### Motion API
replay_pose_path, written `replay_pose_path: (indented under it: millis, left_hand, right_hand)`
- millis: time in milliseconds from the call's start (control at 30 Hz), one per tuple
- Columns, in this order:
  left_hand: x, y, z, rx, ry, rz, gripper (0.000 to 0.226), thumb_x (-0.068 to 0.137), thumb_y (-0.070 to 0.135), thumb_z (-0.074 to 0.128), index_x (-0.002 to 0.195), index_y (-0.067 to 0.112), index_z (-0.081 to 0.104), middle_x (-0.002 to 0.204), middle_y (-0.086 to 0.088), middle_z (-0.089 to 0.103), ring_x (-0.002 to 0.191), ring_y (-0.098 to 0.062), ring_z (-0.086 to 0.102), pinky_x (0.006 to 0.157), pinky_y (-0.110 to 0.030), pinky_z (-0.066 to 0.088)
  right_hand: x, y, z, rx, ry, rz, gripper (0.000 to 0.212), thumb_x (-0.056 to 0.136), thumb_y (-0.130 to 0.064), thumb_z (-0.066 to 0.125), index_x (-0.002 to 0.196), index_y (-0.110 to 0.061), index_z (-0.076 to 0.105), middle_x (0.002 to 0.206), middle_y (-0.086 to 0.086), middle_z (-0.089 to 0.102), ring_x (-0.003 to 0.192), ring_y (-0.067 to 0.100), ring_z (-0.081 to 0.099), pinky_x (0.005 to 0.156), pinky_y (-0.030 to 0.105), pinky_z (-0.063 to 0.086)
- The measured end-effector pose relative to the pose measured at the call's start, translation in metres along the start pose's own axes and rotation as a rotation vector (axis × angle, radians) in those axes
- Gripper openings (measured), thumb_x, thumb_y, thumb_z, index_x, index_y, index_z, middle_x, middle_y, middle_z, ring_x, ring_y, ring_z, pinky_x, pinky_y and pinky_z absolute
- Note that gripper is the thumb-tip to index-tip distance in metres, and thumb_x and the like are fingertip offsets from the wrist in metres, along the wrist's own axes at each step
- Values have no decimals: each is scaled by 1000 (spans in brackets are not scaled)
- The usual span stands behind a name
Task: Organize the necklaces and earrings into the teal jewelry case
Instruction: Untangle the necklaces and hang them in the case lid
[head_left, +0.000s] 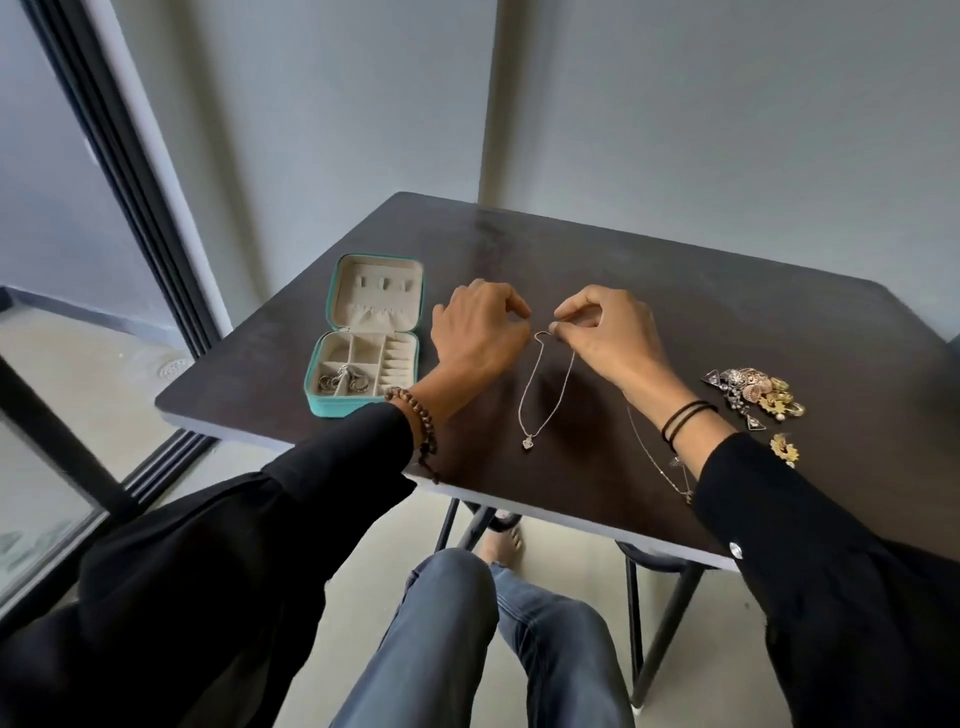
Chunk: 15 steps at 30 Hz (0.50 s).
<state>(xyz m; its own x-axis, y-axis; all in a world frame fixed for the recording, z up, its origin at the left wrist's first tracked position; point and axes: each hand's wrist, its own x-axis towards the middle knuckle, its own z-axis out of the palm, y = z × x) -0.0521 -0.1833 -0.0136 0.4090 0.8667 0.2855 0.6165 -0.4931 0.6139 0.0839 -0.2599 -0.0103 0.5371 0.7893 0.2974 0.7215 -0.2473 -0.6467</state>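
Black sleeves (208, 545) reach forward; right hand (610, 332) fingers (569, 312) pinch the necklace (528, 442) top, left hand (475, 332) fingers curl just beside it.

Both forearms reach forward, black sleeves (311, 493) down to the wrists. Left hand (478, 332): back up, fingers curled, tips toward the right hand; grip hidden. Right hand (608, 332): back up, thumb and forefinger pinching a thin chain (529, 442) at its top. Fingertips of both hands nearly meet
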Motion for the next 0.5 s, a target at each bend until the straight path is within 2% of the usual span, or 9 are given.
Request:
replay_pose_path:
  millis: [67, 233, 333, 400, 500]
  left_hand:
    - [-10, -7, -17, 0, 26, 4, 20, 85, 27, 68, 102, 34, 75, 122, 4, 66, 121, -21, 56, 99, -40, 44]
    - [-39, -35, -63, -4, 79, -33, 19, 87, 25, 66, 101, 31, 77, 114, 3, 70, 116, -22, 58, 94, -39, 46]
    - [-50, -60, -87, 0, 106, -72, 18, 89, 27, 66, 103, 30, 77, 124, 1, 68, 117, -24, 58, 97, -44, 47]
    - [-54, -76, -99, -9, 119, -101, 17, 88, 27, 68, 103, 30, 77, 128, 2, 67, 111, -24, 62, 97, -50, 50]
    - [-61, -98, -114, -51, 131, -164, 15, 87, 27, 69, 99, 29, 77, 120, 3, 71, 99, -21, 66, 92, -50, 53]
  right_hand:
    - [-10, -14, 0, 29, -16, -35, 13, 85, -24, 81, 97, -21, 76, 93, -7, 75, 87, 7, 69, 79, 22, 52]
    - [-32, -50, 14, 52, -66, -111, 8, 85, -26, 81, 91, -22, 77, 91, -10, 75, 84, 6, 69, 76, 22, 50]
    - [-41, -71, 29, 67, -113, -147, 7, 84, -27, 81, 87, -24, 76, 87, -11, 75, 82, 5, 69, 73, 22, 51]
    - [-44, -84, 39, 63, -150, -185, 7, 84, -26, 81, 87, -24, 76, 86, -12, 74, 81, 4, 68, 73, 19, 51]
    - [-50, -105, 54, 14, -213, -264, 5, 86, -23, 79, 90, -23, 75, 89, -11, 74, 81, 2, 67, 67, 6, 45]
